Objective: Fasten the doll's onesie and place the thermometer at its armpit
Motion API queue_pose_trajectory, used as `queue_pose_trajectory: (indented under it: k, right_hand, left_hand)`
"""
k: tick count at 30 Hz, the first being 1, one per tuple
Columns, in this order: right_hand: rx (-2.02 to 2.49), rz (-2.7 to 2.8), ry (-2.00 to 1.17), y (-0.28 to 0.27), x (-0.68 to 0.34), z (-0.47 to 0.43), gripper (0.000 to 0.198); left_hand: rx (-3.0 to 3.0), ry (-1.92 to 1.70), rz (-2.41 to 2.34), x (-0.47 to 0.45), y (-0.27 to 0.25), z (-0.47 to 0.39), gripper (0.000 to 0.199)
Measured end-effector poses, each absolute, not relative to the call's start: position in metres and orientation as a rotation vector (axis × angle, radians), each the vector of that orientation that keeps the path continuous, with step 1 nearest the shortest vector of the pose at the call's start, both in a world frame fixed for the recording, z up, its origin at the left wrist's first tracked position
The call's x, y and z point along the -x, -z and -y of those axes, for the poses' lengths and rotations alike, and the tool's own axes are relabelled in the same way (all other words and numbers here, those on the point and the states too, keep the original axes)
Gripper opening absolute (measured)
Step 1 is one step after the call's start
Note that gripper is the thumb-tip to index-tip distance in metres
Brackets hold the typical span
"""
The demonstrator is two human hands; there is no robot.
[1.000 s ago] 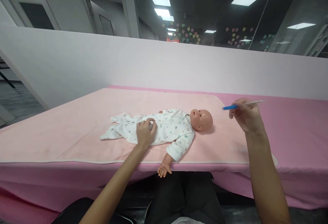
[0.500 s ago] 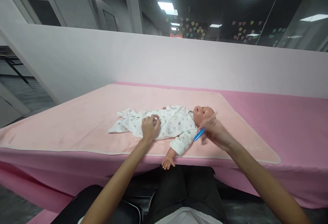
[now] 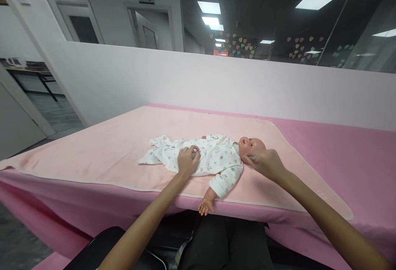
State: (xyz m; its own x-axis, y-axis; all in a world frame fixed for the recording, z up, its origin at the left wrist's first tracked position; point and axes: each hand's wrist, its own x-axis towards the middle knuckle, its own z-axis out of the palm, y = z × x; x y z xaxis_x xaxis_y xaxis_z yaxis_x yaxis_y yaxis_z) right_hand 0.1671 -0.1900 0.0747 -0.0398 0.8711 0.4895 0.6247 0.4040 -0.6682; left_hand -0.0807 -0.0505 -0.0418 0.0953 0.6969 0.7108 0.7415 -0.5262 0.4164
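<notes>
A baby doll (image 3: 220, 154) lies on its back in a white patterned sleepsuit, its head to the right. My left hand (image 3: 187, 161) rests on the doll's lower body with the fingers curled. Something small and greyish shows between its thumb and fingers, too indistinct to name. Beside the doll's cheek is my right hand (image 3: 268, 165), closed with the fingers pressed together. What it holds, if anything, is hidden behind the fingers. The doll's near arm hangs toward the table's front edge, its hand (image 3: 206, 207) just past it.
A peach mat (image 3: 117, 150) lies under the doll over a pink tablecloth (image 3: 346, 163). Behind the table stands a white partition (image 3: 235, 84) with dark glass above it. A black chair (image 3: 99, 245) is at the lower left, by my legs.
The view has shifted, so everything sits slightly lower and to the right. The blue stick-like thing seen in my right hand no longer shows. My left hand stays on the doll.
</notes>
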Motion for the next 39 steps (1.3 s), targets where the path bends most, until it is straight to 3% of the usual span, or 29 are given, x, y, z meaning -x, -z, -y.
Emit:
queue_pose_trajectory:
  k: [2, 8, 13, 16, 19, 23, 27, 31, 36, 39]
  right_hand:
    - [1.227, 1.639, -0.321, -0.086, -0.173, 0.195, 0.02]
    - [1.184, 1.641, -0.538, -0.086, -0.167, 0.192, 0.035]
    - [1.176, 1.642, -0.506, -0.085, -0.166, 0.189, 0.019]
    - [1.057, 1.523, -0.586, -0.097, -0.174, 0.19, 0.029]
    - [1.156, 1.629, -0.515, -0.105, -0.181, 0.192, 0.034]
    - [1.171, 1.534, -0.368, -0.12, -0.197, 0.201, 0.019]
    - [1.042, 1.478, -0.503, -0.128, -0.202, 0.208, 0.031]
    - [1.285, 1.766, -0.378, -0.118, -0.191, 0.211, 0.025]
    - [1.189, 1.562, -0.34, -0.095, -0.19, 0.222, 0.02]
    - [1.223, 1.773, -0.301, -0.058, -0.194, 0.224, 0.017]
  left_hand:
    - [2.295, 1.432, 1.501, 0.08, 0.042, 0.051, 0.011]
    - [2.301, 1.445, 1.519, 0.079, 0.043, 0.05, 0.011]
    - [2.299, 1.432, 1.526, 0.08, 0.044, 0.049, 0.012]
    - [2.29, 1.427, 1.52, 0.08, 0.045, 0.049, 0.012]
    - [2.283, 1.43, 1.526, 0.081, 0.046, 0.049, 0.012]
    - [2.277, 1.426, 1.53, 0.081, 0.045, 0.049, 0.012]
    - [2.278, 1.42, 1.525, 0.08, 0.043, 0.05, 0.012]
    - [2.273, 1.403, 1.518, 0.079, 0.042, 0.052, 0.013]
    - [2.261, 1.442, 1.5, 0.079, 0.041, 0.05, 0.012]
    - [2.158, 1.499, 1.414, 0.078, 0.037, 0.054, 0.011]
